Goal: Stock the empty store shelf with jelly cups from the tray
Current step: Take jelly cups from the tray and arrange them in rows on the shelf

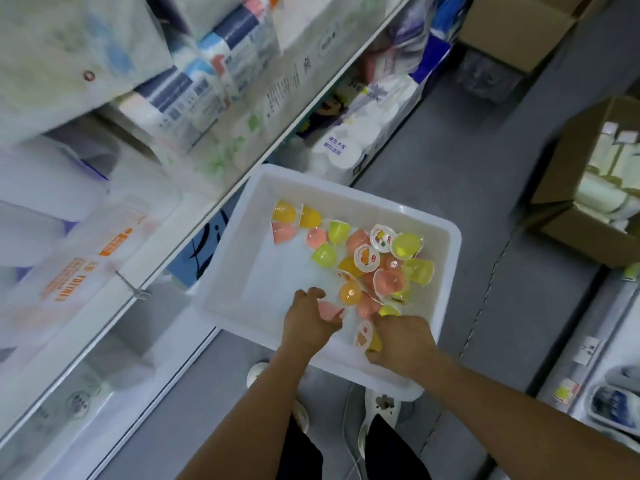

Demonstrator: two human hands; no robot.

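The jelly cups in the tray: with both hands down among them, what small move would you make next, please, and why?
Probably close each grip and lift out: the left hand already touches a pink cup, the right hand covers a yellow cup, and many jelly cups remain in the tray.
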